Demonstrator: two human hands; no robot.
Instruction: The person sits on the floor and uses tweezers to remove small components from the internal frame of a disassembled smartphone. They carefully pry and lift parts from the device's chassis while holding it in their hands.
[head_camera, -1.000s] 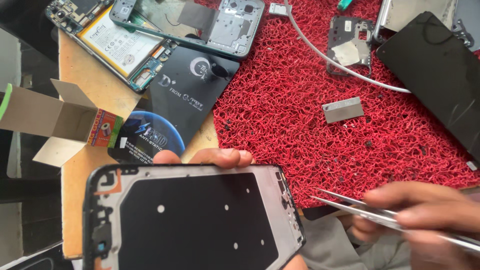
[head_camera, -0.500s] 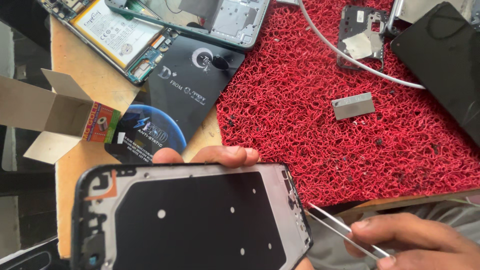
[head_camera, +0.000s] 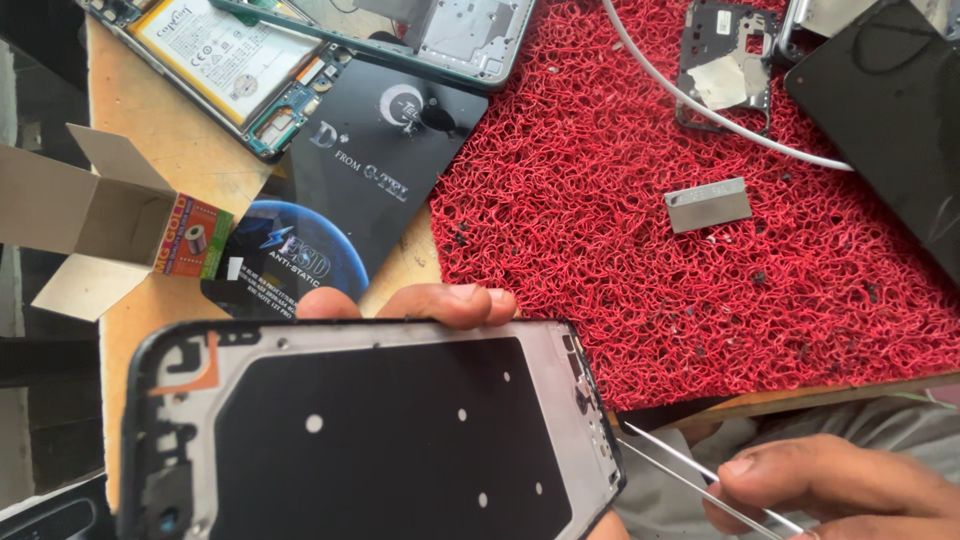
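Beside the red mat (head_camera: 640, 250), an open cardboard box (head_camera: 110, 215) lies; left hand (head_camera: 420, 303) grips a black-backed phone frame (head_camera: 370, 430), right hand (head_camera: 830, 485) pinches tweezers (head_camera: 690, 475).

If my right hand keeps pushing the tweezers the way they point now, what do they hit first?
The tweezers in the right hand point up-left at the right edge of the phone frame that the left hand holds. That edge looks first in line; the tips seem just short of it, though depth is unclear.
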